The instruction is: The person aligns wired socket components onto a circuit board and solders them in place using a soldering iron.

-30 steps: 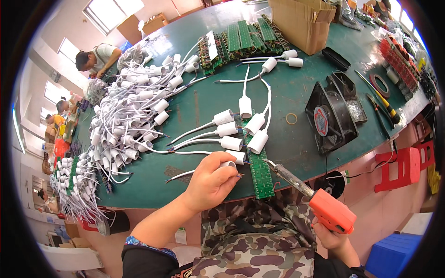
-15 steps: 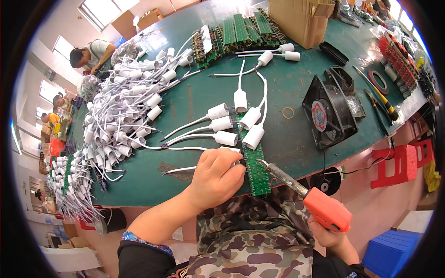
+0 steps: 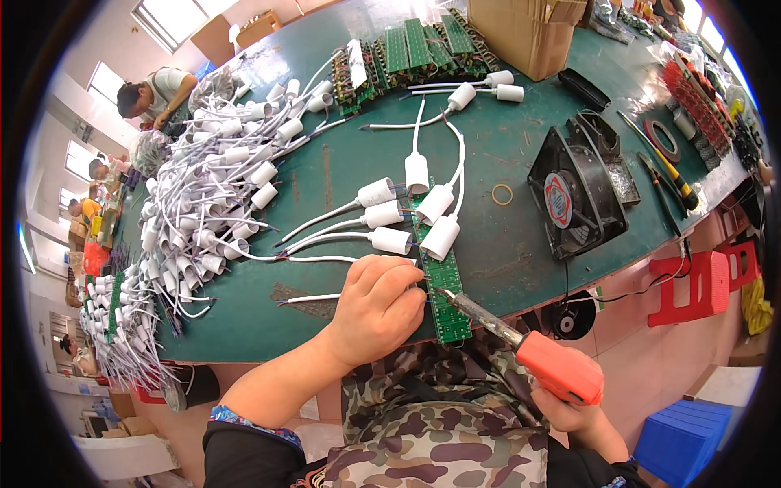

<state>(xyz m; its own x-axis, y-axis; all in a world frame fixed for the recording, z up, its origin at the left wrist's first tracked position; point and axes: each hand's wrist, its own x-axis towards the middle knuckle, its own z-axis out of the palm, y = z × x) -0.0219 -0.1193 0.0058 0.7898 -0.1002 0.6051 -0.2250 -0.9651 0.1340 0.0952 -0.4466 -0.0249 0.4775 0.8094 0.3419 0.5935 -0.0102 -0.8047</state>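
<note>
In my right hand (image 3: 569, 413) is a soldering iron (image 3: 561, 368) with an orange-red handle. Its tip meets the long green circuit board (image 3: 452, 313), which lies by the table's near edge. Just left of that tip, my left hand (image 3: 380, 307) pinches thin wire at the board's edge; the fingers partly hide the white cylindrical socket it seems to belong to. Several white sockets with cables (image 3: 390, 240) lie along the board's left side. Others (image 3: 440, 237) rest over its upper part, their cables looping away from me.
A large heap of white sockets with cables (image 3: 220, 175) covers the table's left. A black fan (image 3: 576, 195) stands to the right, near a screwdriver (image 3: 679, 183) and pliers (image 3: 661, 195). Stacked circuit boards (image 3: 415, 49) and a cardboard box (image 3: 529, 37) sit behind. Another person (image 3: 163, 93) works far left.
The soldering iron and my right hand have shifted slightly left, and the tip now sits closer to my left fingers. My left hand keeps its pinch. The whole view has moved a little.
</note>
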